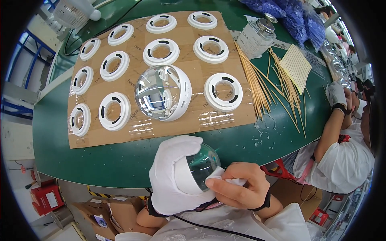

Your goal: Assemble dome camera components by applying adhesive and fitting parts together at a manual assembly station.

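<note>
My left hand (pixel 167 172), in a white glove, is closed round the white base of a clear dome (pixel 203 164) just off the table's near edge. My bare right hand (pixel 241 186) pinches a white cloth (pixel 217 173) and presses it against the lower right of that dome. Part of the cloth is hidden under my fingers. Beyond my hands a second dome unit, a clear dome (pixel 157 93) with a white rim, lies tilted on a cardboard sheet (pixel 161 130). Several white rings (pixel 224 92) with black strips lie in rows around it.
Right of the cardboard are many thin wooden sticks (pixel 255 86), a glass jar (pixel 256 37) with a metal lid and a yellow dotted sheet (pixel 295 68). Blue bags (pixel 287 16) lie at the back. A co-worker (pixel 339 156) sits at the right. Cardboard boxes (pixel 112 219) stand below.
</note>
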`<action>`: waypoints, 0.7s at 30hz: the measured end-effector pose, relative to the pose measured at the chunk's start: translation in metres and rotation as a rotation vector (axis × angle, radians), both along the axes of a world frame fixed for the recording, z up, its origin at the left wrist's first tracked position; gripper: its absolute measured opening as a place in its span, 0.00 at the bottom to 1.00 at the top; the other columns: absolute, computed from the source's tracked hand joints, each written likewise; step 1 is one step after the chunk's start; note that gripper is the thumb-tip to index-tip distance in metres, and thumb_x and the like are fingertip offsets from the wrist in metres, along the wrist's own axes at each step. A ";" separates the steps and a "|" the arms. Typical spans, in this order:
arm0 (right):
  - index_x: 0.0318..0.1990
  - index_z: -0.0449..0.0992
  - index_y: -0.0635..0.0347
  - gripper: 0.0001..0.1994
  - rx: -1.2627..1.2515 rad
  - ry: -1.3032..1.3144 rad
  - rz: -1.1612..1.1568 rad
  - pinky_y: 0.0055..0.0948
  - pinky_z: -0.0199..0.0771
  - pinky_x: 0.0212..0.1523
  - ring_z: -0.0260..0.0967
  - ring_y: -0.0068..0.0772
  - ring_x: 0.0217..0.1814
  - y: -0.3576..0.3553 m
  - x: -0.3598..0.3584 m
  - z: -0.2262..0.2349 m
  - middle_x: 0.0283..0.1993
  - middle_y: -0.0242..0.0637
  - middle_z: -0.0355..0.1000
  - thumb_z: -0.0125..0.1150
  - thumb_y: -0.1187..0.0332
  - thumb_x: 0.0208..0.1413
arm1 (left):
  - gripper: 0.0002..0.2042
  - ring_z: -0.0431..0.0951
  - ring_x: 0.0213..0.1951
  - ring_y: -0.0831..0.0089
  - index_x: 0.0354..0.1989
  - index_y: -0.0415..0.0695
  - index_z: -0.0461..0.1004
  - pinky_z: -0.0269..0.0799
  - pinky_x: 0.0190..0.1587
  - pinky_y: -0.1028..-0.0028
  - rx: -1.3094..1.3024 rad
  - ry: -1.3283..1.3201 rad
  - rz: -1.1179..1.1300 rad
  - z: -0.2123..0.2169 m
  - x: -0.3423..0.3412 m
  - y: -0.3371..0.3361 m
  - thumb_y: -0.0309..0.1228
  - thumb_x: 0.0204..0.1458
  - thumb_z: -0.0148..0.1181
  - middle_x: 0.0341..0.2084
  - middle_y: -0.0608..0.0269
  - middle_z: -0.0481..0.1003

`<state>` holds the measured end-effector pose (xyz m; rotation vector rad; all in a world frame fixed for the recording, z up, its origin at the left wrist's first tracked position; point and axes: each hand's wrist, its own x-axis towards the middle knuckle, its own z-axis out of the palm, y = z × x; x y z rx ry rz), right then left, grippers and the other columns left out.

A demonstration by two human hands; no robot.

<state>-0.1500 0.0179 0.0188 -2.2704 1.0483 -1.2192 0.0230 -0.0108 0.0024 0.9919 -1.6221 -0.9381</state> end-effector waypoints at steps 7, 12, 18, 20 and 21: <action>0.38 0.80 0.56 0.20 -0.029 0.013 -0.010 0.22 0.68 0.26 0.66 0.28 0.29 0.002 -0.002 0.001 0.35 0.36 0.64 0.69 0.80 0.31 | 0.32 0.74 0.42 0.62 0.44 0.42 0.67 0.70 0.45 0.69 -0.017 0.011 0.004 0.002 -0.002 -0.001 0.32 0.26 0.76 0.42 0.51 0.71; 0.38 0.80 0.56 0.19 -0.053 -0.006 -0.012 0.22 0.68 0.27 0.66 0.28 0.29 0.000 0.001 0.001 0.35 0.36 0.64 0.69 0.80 0.31 | 0.31 0.76 0.40 0.62 0.44 0.41 0.68 0.72 0.43 0.70 -0.012 0.026 0.006 0.003 0.000 -0.002 0.30 0.28 0.76 0.42 0.51 0.72; 0.38 0.80 0.55 0.20 -0.053 0.007 -0.019 0.22 0.68 0.26 0.66 0.29 0.29 -0.003 0.003 0.002 0.35 0.36 0.64 0.69 0.80 0.31 | 0.31 0.75 0.42 0.61 0.44 0.42 0.68 0.71 0.44 0.69 -0.038 0.030 0.010 0.002 -0.001 -0.002 0.30 0.26 0.76 0.42 0.50 0.72; 0.38 0.80 0.55 0.20 -0.055 -0.007 -0.029 0.22 0.68 0.26 0.66 0.28 0.28 -0.003 0.005 0.003 0.35 0.36 0.64 0.69 0.80 0.30 | 0.32 0.75 0.42 0.60 0.44 0.42 0.68 0.71 0.45 0.69 -0.024 0.059 0.006 0.001 0.001 -0.001 0.30 0.26 0.76 0.42 0.50 0.72; 0.38 0.80 0.55 0.20 -0.050 -0.007 -0.023 0.22 0.68 0.25 0.66 0.28 0.28 -0.002 0.004 0.002 0.35 0.36 0.64 0.69 0.80 0.30 | 0.32 0.75 0.42 0.60 0.44 0.42 0.68 0.71 0.45 0.69 -0.021 0.059 0.008 0.002 0.001 -0.002 0.30 0.26 0.76 0.42 0.50 0.72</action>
